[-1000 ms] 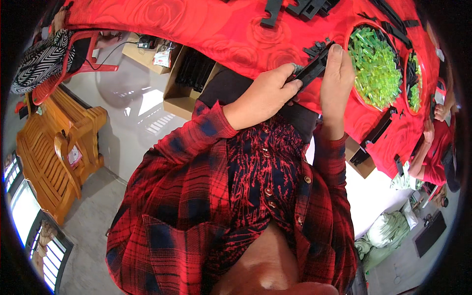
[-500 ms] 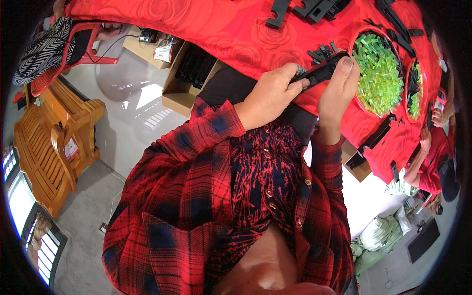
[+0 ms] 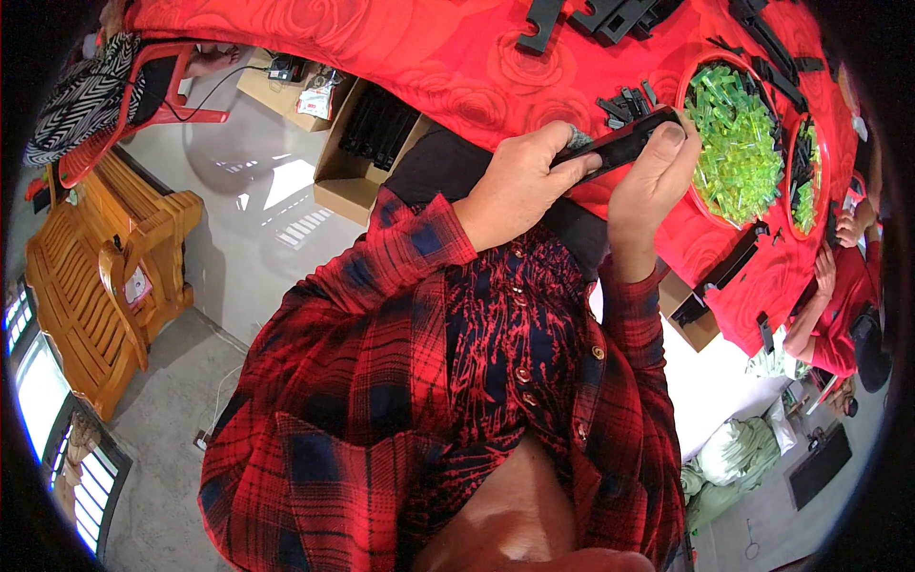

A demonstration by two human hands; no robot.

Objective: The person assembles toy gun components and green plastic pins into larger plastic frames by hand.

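Your two hands share one long black plastic strip [image 3: 629, 143] over the red tablecloth [image 3: 419, 71].
Your left hand [image 3: 519, 184] grips the strip's left end, thumb across it; your right hand [image 3: 650, 183] holds the other end, thumb near the tip, though its hidden fingers' pressure cannot be told. The strip slants up rightward, just beside the small black pieces [image 3: 624, 105]. To work it well, brace the left end firmly, press squarely with your right thumb, avoid bending, and mind the green translucent pieces [image 3: 734, 148] close by.

L hand [image 3: 519, 183] & R hand [image 3: 652, 181] near e/o, both gripping.
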